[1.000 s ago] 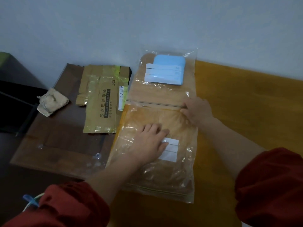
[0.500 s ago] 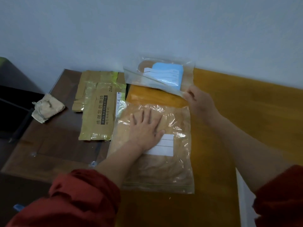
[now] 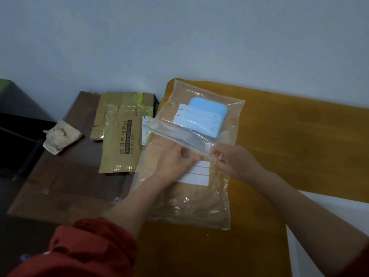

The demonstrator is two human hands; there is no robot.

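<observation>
Two clear zip bags lie on the yellow table [image 3: 279,136]. The far bag [image 3: 229,120] holds a light blue item [image 3: 209,112] with white label strips. Its zip edge is lifted and drawn over the near bag [image 3: 195,200], which carries a white label [image 3: 196,173]. My right hand [image 3: 233,158] pinches the right end of that zip edge. My left hand [image 3: 175,158] grips the same edge a little to the left, fingers curled on the plastic.
A flattened brown cardboard mailer [image 3: 121,134] lies on the dark brown side table [image 3: 60,176] to the left. A crumpled beige cloth [image 3: 60,136] sits near that table's left edge. The wall is close behind. A white surface [image 3: 329,216] shows at the lower right.
The far bag has been pulled nearer, its zip edge now over the near bag. My left hand left its flat press on the near bag and took the zip edge.
</observation>
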